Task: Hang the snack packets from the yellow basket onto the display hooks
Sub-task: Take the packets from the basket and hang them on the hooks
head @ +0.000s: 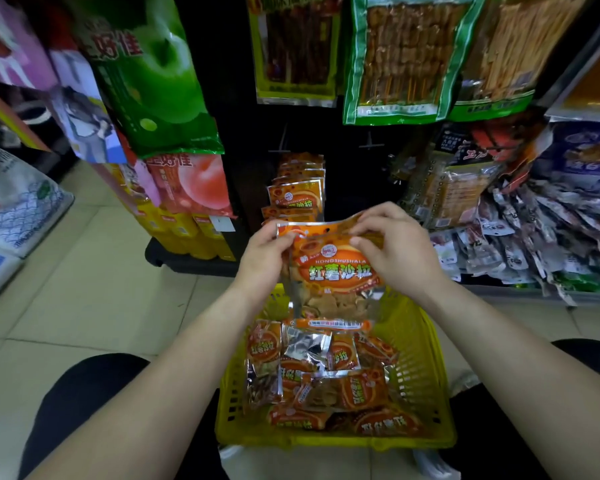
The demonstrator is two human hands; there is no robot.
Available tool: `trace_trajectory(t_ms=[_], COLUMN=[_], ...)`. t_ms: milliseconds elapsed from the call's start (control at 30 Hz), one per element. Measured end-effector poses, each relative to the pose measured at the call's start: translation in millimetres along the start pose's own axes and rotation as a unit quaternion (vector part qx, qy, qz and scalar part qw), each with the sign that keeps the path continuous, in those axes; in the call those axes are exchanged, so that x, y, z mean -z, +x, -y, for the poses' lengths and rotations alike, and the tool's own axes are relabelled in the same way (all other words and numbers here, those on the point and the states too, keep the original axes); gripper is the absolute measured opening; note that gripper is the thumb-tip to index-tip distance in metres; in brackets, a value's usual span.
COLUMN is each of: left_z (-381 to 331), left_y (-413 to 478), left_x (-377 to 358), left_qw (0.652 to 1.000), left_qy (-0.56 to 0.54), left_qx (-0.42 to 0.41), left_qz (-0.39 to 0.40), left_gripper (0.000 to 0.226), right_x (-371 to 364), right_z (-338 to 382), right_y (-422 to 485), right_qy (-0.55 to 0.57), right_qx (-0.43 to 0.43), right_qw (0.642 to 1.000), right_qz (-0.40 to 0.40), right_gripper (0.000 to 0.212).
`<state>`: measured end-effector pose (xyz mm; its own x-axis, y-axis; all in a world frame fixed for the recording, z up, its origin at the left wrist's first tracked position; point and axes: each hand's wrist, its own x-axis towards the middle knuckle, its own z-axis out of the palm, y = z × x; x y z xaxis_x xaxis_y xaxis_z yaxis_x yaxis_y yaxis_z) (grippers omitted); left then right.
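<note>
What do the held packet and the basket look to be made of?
Packet: likely glossy printed plastic film with foil, given its silver edges, crinkles and clear window showing the snack. Basket: seemingly rigid moulded yellow plastic, given its slotted lattice walls and slight sheen.

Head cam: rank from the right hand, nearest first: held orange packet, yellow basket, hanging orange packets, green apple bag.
1. Held orange packet, in the right hand.
2. Hanging orange packets, just beyond, left.
3. Yellow basket, below.
4. Green apple bag, upper left.
2 and 3 are close.
</note>
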<state>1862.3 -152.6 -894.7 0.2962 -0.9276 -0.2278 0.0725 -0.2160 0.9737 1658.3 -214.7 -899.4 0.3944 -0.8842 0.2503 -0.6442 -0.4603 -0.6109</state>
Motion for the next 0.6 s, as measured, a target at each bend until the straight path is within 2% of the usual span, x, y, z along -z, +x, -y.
trace_trajectory(t_ms=[167,300,533,600], left_z=[-1,4,5,4], left_y=[15,27,34,32], left_x=[-7,-12,-21,-21], left_qw=[1.0,1.0,1.0,0.998], left_qy=[-0.022,-0.016,-0.022,0.021], left_qx=[0.009,0.014,-0.002,-0.038], left_qz=[0.0,-0.006,0.01,0.035], left_gripper=[0.024,0.025,0.039,0.039], right_x=[-3,-6,-11,-12], right_z=[-2,-6,-15,-15], right_y=[8,21,35,36], right_qy=[-0.035,-0.018,-0.03,-0.027], right_qx=[0.005,0.029,-0.047,-0.07], right_qw=[0.997,0.998,0.996,0.996], right_qz=[-0.071,-0.057,-0.064,-0.057], right_gripper=[0.011,0.011,0.014,0.016])
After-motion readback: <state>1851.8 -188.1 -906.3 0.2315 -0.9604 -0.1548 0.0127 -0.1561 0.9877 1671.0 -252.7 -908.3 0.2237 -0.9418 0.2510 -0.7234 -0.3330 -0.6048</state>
